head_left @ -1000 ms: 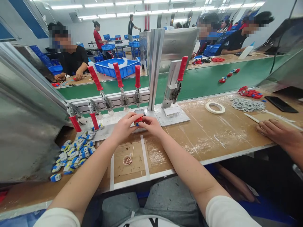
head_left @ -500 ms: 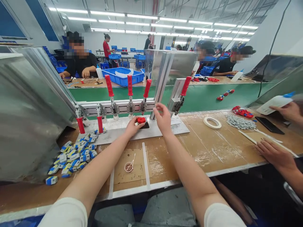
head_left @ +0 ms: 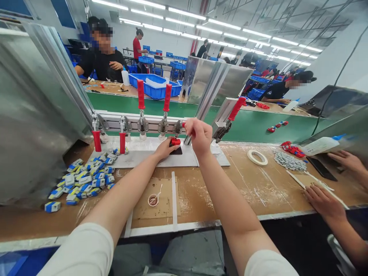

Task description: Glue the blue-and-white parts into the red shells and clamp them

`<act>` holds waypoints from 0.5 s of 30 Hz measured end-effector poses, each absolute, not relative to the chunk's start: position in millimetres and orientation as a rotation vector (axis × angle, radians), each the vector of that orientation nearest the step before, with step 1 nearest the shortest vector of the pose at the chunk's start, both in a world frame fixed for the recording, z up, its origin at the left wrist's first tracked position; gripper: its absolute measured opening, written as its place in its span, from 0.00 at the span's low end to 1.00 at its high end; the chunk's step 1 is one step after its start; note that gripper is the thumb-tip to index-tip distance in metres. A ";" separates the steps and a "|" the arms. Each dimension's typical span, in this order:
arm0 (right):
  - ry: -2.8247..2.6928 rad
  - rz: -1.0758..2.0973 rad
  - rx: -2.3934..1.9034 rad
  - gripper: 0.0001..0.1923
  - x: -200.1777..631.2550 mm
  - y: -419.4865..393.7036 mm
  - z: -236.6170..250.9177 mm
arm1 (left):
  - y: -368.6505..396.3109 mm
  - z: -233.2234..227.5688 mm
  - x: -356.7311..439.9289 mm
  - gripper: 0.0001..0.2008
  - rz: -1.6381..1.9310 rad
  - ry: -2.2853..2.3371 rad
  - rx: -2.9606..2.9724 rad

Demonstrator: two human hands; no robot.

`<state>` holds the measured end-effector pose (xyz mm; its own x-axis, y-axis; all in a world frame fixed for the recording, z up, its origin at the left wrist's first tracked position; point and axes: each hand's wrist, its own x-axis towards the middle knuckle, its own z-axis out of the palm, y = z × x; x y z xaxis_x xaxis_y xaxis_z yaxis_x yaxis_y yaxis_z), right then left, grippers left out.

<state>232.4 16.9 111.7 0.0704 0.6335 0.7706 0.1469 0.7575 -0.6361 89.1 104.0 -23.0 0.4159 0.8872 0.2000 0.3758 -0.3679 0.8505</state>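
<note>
My left hand (head_left: 164,148) is closed on a small red plastic part (head_left: 175,142), holding it on a black pad (head_left: 176,150) on the pale base plate (head_left: 138,158). Just above and to the right, my right hand (head_left: 200,135) wraps round the red handle (head_left: 183,125) of a toggle clamp; most of that handle is hidden by my fingers. The clamp's metal body (head_left: 178,129) sits on the rail over the red part. Two neighbouring clamps have red handles (head_left: 140,94) standing up, and two farther left have handles (head_left: 122,143) hanging down.
A heap of blue, yellow and grey parts (head_left: 83,177) lies at left. Near me is a small cup (head_left: 153,199) with a swab. A tape roll (head_left: 257,157), grey pieces (head_left: 289,160) and a co-worker's hands (head_left: 323,198) are at right. An upright metal post (head_left: 211,96) stands behind my right hand.
My right hand has closed on the clamp handle, which has swung down from upright. The left hand stays at the red part. The co-worker's hand has let go of the white bottle.
</note>
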 end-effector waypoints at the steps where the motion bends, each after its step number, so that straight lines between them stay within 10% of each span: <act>1: -1.562 0.374 -0.655 0.34 233.2 10.4 100.1 | 103.8 -23.5 88.5 0.24 0.883 1.068 1.939; 15: -2.343 -0.014 -0.807 0.23 248.2 32.2 12.2 | 102.8 -28.8 86.9 0.28 0.921 1.050 1.910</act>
